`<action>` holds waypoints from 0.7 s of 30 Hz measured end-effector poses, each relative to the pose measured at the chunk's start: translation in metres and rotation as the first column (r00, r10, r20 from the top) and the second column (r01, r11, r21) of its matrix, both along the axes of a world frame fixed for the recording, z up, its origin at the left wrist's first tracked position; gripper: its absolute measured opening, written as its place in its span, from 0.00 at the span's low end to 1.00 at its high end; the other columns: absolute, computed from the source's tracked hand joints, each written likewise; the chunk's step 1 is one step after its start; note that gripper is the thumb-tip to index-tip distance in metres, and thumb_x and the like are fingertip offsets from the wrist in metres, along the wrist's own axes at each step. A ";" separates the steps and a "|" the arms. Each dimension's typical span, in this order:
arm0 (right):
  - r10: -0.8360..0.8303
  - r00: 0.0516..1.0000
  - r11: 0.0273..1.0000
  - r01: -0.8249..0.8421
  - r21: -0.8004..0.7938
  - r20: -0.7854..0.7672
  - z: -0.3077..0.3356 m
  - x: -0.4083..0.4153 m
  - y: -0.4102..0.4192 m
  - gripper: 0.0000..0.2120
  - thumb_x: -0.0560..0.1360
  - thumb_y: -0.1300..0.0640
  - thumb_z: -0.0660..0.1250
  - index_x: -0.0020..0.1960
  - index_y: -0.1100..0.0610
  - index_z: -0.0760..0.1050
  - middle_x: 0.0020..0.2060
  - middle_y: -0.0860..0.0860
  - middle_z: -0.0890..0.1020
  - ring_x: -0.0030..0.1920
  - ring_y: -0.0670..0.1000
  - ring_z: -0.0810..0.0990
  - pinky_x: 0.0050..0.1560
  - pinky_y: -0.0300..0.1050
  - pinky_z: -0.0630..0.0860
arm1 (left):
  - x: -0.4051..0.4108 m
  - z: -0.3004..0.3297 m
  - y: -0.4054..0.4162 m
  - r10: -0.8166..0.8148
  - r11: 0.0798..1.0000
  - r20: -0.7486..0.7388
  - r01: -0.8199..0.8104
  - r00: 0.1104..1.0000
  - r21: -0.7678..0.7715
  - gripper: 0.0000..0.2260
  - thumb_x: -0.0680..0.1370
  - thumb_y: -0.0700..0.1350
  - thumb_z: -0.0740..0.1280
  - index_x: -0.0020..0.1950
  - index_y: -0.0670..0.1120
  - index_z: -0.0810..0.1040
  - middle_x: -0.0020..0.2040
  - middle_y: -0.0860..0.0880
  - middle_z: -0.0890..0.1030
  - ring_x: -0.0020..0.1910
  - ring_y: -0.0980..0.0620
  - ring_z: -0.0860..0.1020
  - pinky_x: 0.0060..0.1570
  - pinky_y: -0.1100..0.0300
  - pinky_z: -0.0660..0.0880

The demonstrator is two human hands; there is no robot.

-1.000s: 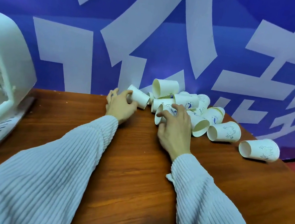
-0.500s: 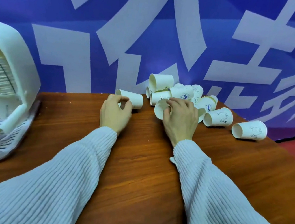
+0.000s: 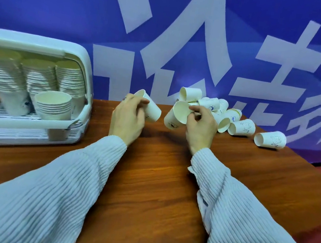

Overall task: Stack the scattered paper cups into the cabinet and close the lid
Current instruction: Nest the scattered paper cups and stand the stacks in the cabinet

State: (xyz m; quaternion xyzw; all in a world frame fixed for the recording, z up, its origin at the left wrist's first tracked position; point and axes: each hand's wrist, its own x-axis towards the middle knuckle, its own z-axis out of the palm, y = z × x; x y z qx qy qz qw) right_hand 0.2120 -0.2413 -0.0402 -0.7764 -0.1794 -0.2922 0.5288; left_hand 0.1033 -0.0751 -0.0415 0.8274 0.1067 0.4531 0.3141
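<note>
1. Since the earlier frame both hands had lifted their cups off the surface [image 3: 147, 181], and my view had swung left, so the cabinet [image 3: 86, 73] showed its whole open front.
2. My left hand [image 3: 128, 120] had its grip curled around one paper cup [image 3: 151, 109], held tilted in the air with its mouth pointing up and away toward the wall.
3. My right hand [image 3: 201, 127] pinched a second cup [image 3: 180, 111] at the rim, its open mouth turned toward me; another cup [image 3: 171, 120] sat just below and behind it, touching it, though I could not tell whether the fingers held that one too.
4. The two held cups were near each other but apart, above the wooden surface.
5. Behind the right hand lay the pile of loose cups [image 3: 209, 104], tipped on their sides against the blue banner [image 3: 271, 34].
6. Two more cups lay to the right: one [image 3: 241, 127] just beside the pile, the other [image 3: 270, 139] a little apart.
7. At the left, the cabinet held three tall stacks of cups [image 3: 34, 76] leaning in a row, with a shorter stack [image 3: 54, 104] standing upright in front of them on the slatted tray [image 3: 9, 135].
8. Both ribbed sleeves [image 3: 51, 198] reached in from the bottom edge.
</note>
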 end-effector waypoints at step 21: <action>0.451 0.884 0.816 -0.465 -0.344 -0.125 0.072 -0.135 0.234 0.06 0.77 0.59 0.69 0.50 0.52 0.83 0.47 0.51 0.85 0.50 0.55 0.82 0.55 0.53 0.81 | -0.203 0.058 0.164 0.396 0.918 0.324 -0.375 0.859 -0.128 0.15 0.79 0.40 0.63 0.65 0.51 0.77 0.60 0.54 0.83 0.59 0.53 0.80 0.61 0.46 0.76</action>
